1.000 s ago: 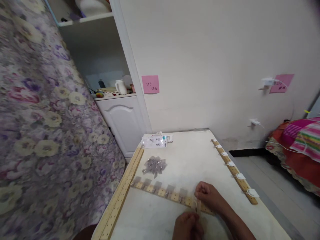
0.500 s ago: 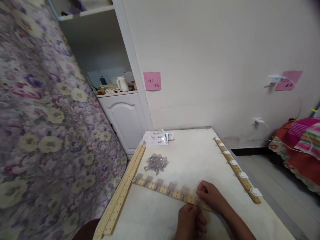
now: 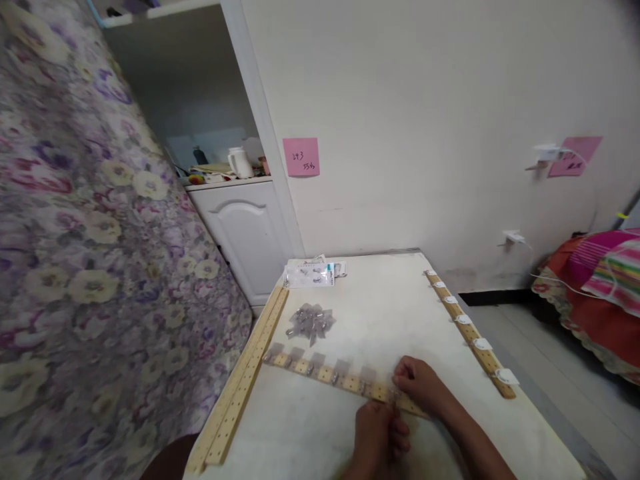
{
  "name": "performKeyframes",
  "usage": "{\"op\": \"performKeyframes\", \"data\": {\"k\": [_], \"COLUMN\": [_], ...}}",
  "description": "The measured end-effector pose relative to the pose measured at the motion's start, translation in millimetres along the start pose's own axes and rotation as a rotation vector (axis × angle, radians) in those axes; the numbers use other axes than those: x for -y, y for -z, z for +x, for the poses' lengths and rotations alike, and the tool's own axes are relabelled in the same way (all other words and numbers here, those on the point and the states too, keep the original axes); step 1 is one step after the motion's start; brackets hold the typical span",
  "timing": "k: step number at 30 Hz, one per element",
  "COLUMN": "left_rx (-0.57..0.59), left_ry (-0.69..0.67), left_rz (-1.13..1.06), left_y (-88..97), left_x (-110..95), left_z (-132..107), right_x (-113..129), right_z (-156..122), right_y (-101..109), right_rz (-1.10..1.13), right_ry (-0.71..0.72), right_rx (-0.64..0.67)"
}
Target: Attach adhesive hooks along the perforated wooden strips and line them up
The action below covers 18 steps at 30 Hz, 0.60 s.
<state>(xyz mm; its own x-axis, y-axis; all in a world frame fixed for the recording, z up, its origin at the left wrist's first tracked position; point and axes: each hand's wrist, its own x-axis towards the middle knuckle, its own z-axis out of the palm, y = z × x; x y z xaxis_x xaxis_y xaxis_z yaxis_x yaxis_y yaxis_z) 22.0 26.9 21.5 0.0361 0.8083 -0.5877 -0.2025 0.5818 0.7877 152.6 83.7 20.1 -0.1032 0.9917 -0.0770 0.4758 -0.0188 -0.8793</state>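
A light wooden strip with holes (image 3: 351, 385) lies slanted across the white table, bearing a row of small clear plastic tabs (image 3: 343, 365) with shiny metal pieces. At its near right end my left hand (image 3: 377, 430) is closed by the strip's lower edge. Opposite it, above the strip, my right hand (image 3: 420, 385) has its thumb and finger pinched together. Between the two hands shows a small clear piece with a metallic glint (image 3: 393, 395); its exact kind is too blurred to tell. Left of the hands sits a pile of similar clear-and-metal pieces (image 3: 311, 321).
Two more perforated wooden strips (image 3: 240, 387) lie along the table's left edge. On the right edge lies a strip with white round tabs (image 3: 473, 333). Flat packages (image 3: 315, 275) rest at the back left. A floral curtain (image 3: 100, 267) hangs at left.
The view has shifted slightly. Both hands stay at the strip's right end, with only small finger movement.
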Motion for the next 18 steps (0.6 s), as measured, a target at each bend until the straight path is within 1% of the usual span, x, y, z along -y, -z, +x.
{"op": "performKeyframes", "data": {"k": [8, 18], "left_rx": [-0.016, -0.024], "left_ry": [0.015, -0.004], "left_rz": [0.0, 0.014], "left_y": [-2.6, -4.4], "left_x": [-2.4, -2.8], "left_z": [-2.6, -3.2], "right_x": [-3.1, -8.1], "right_z": [3.1, 1.7], "right_y": [1.5, 2.3], "right_rz": [0.02, 0.059], "right_ry": [-0.009, -0.008], "right_rx": [0.026, 0.063]}}
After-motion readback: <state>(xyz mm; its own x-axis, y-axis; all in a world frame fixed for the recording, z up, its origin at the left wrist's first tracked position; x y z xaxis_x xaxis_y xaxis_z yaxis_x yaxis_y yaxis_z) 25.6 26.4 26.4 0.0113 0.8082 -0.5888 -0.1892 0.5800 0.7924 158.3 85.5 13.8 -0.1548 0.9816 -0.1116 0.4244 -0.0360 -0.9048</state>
